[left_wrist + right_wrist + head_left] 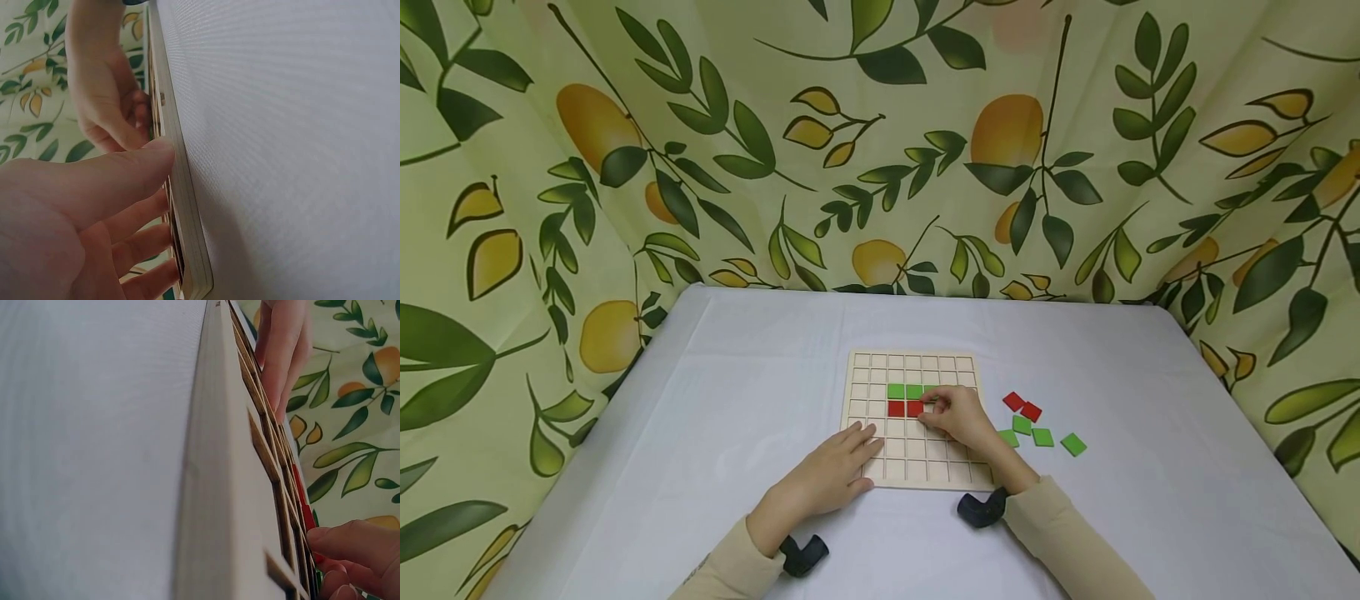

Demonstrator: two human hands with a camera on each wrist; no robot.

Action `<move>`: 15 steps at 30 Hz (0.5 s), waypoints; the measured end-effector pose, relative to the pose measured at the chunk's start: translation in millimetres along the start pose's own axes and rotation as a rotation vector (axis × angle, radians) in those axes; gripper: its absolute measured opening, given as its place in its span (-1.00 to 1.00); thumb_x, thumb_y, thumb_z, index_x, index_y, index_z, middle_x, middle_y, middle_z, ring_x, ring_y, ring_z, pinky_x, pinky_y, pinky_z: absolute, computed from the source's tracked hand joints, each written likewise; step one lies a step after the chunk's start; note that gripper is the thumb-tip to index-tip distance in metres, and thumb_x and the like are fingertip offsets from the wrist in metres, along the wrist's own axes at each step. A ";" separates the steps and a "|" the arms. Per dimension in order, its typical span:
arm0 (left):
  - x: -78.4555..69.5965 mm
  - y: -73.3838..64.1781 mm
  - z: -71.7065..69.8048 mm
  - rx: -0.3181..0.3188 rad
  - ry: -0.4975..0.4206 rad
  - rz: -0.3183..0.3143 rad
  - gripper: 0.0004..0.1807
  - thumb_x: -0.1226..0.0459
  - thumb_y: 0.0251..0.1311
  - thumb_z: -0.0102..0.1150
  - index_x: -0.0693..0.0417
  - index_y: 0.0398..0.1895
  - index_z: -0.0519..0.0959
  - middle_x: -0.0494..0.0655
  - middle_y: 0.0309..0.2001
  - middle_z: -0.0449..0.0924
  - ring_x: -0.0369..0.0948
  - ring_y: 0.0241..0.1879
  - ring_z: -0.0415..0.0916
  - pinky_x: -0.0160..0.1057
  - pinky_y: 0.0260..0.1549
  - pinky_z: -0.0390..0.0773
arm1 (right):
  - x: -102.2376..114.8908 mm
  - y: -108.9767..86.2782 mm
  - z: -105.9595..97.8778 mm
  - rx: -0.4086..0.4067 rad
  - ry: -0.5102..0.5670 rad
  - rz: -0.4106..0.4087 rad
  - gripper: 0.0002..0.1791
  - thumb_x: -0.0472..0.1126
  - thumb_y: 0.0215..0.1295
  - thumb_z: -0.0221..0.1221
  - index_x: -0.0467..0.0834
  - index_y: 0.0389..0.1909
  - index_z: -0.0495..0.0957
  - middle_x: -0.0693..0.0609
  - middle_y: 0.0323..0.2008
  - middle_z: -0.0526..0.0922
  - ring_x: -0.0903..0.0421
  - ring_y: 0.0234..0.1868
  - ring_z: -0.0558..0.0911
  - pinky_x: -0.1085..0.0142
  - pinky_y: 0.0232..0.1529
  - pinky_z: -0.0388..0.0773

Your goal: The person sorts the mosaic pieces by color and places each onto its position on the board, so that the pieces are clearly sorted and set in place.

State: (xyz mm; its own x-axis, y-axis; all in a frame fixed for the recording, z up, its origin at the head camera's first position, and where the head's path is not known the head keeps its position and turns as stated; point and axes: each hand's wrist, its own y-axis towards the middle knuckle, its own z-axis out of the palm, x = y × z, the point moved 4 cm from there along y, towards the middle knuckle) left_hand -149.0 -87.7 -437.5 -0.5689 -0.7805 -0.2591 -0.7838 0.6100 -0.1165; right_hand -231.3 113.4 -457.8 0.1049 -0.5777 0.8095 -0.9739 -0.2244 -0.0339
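1. Head view: the wooden grid board [917, 472] lay on the white-covered table [760, 350], in front of the person. The work looked partly done: one row held green tiles [913, 391], two plain to see and a third half covered by the fingers, and the row just below held two red tiles [896, 409]. The right hand [961, 415] bent its thumb and fingers at the next place in that red row, hiding it. The left hand [835, 471] lay spread over the board's left side. Two loose red tiles [1031, 412] and four loose green tiles [1042, 437] lay right of the board, one green partly behind the forearm; these appeared to be what was left. Most visible cells were bare.

2. Left wrist view: the left hand's thumb touched the board's near edge, its fingers fairly straight and apart on the gridded side, as if steadying it. What the right hand held could not be told from here.

3. Right wrist view: the right hand's thumb and fingers pinched what looked like a third red tile [319, 557], only a sliver showing beside the seated reds; its placing seemed unfinished.
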 end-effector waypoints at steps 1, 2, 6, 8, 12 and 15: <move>0.0 0.0 0.0 -0.001 0.002 0.001 -0.40 0.10 0.32 0.08 0.11 0.39 0.31 0.08 0.46 0.23 0.06 0.48 0.15 0.01 0.45 0.25 | -0.3 0.1 0.0 -0.001 0.001 0.001 -0.76 -0.33 0.09 0.35 -0.29 -0.19 0.65 0.03 -0.69 0.50 0.26 -0.77 0.33 0.49 -0.73 0.27; -0.1 -0.1 0.0 -0.001 0.003 0.001 -0.40 0.10 0.32 0.08 0.11 0.39 0.31 0.08 0.46 0.23 0.06 0.48 0.15 0.01 0.45 0.25 | -0.5 0.1 -0.1 -0.002 0.003 0.003 -0.76 -0.33 0.09 0.35 -0.29 -0.19 0.65 0.03 -0.69 0.50 0.26 -0.76 0.33 0.49 -0.73 0.27; 0.1 0.3 0.8 -0.001 0.007 0.003 -0.40 0.10 0.32 0.08 0.10 0.39 0.31 0.08 0.46 0.23 0.06 0.48 0.15 0.01 0.45 0.25 | -1.2 0.3 0.2 -0.002 0.012 0.008 -0.76 -0.33 0.09 0.34 -0.30 -0.18 0.65 0.01 -0.68 0.51 0.27 -0.76 0.34 0.49 -0.73 0.28; 0.5 0.7 1.4 -0.001 0.009 0.004 -0.40 0.10 0.32 0.08 0.10 0.39 0.31 0.08 0.46 0.23 0.06 0.48 0.15 0.00 0.45 0.25 | -1.3 0.3 0.4 0.000 0.021 0.013 -0.75 -0.34 0.09 0.35 -0.30 -0.18 0.65 0.01 -0.68 0.51 0.26 -0.76 0.33 0.49 -0.73 0.27; 0.8 1.0 1.8 0.000 0.015 0.004 -0.40 0.10 0.32 0.09 0.10 0.39 0.31 0.07 0.46 0.24 0.05 0.48 0.16 0.00 0.45 0.26 | -1.0 0.1 0.3 0.001 0.038 0.019 -0.75 -0.35 0.08 0.35 -0.31 -0.19 0.65 0.03 -0.69 0.49 0.26 -0.76 0.33 0.50 -0.73 0.26; 0.7 1.1 1.4 0.000 0.013 0.005 -0.40 0.10 0.32 0.09 0.10 0.39 0.31 0.07 0.46 0.24 0.05 0.48 0.16 0.00 0.45 0.26 | -0.9 0.0 -0.3 -0.003 0.040 0.016 -0.75 -0.35 0.07 0.36 -0.31 -0.19 0.65 0.03 -0.68 0.49 0.27 -0.76 0.33 0.49 -0.73 0.26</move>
State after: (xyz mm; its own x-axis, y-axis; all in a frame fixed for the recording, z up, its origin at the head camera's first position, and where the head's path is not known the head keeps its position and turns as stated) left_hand -149.9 -87.4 -439.2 -0.5762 -0.7790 -0.2473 -0.7808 0.6141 -0.1151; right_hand -231.4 114.1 -458.4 0.0809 -0.5495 0.8316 -0.9761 -0.2124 -0.0455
